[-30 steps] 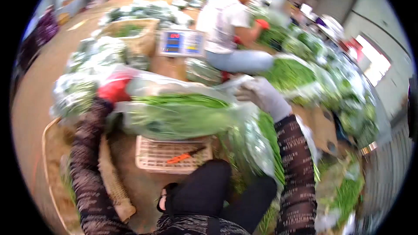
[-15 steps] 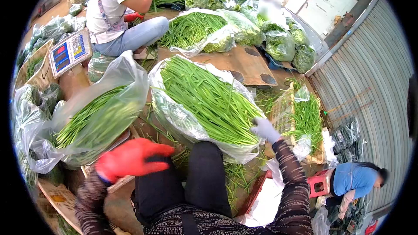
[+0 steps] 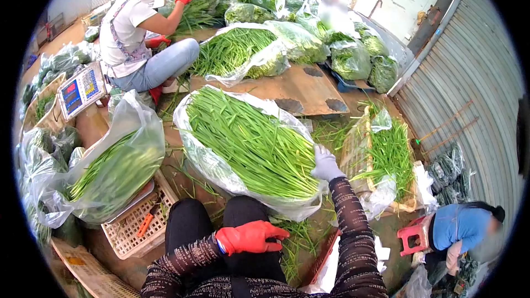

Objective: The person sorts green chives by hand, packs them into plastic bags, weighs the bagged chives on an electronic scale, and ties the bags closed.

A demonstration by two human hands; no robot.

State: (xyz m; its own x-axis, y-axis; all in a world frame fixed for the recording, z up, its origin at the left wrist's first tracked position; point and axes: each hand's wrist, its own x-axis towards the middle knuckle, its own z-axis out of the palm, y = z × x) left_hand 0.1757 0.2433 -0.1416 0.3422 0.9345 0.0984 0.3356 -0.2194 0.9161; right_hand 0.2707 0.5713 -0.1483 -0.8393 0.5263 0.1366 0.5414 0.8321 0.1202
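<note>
A clear plastic bag lies before my knees, its mouth wide around a big heap of long green garlic chives. My right hand, in a grey glove, rests against the stalk ends at the bag's right side. Its thumb and fingers look spread, though the fingertips are partly hidden. Over my lap is my left hand in a red glove, fingers apart and nothing held. To the left, a second clear bag with garlic chives sits on a scale.
An orange-handled knife lies on a cream plastic crate. The scale display stands behind the left bag. Loose greens fill a crate at right. A co-worker sits at back left, another person at lower right.
My left hand has moved right and down, from beside the left bag to over my lap. The knife and crate are now uncovered. My right hand stays by the stalk ends. The view has shifted.
</note>
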